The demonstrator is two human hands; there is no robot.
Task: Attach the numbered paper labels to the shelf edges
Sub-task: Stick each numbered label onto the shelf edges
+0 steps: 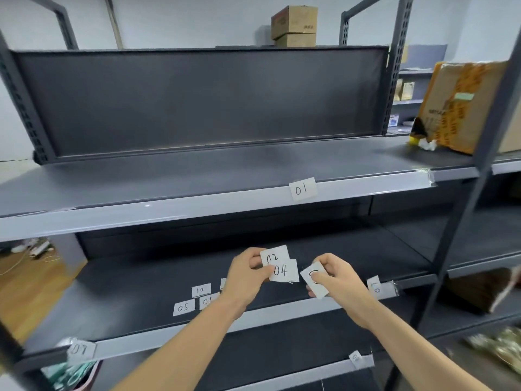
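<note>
Head view: the left hand (248,273) pinches two paper labels, "02" (275,253) and "04" (284,270), above the middle shelf (141,292). The right hand (335,275) pinches a third label (314,280). Label "01" (302,189) sits on the upper shelf's front edge (169,213). Loose labels (184,307) lie near the middle shelf's front edge.

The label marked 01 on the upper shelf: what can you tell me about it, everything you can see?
The label marked 01 is a small white paper rectangle with "01" handwritten in dark ink. It sits on the pale grey front edge of the upper shelf, right of the middle, slightly tilted, and its top sticks up a little above the edge. It looks flat and already attached, though what fixes it cannot be seen. Neither hand touches it; both are lower down, holding other slips.
</note>
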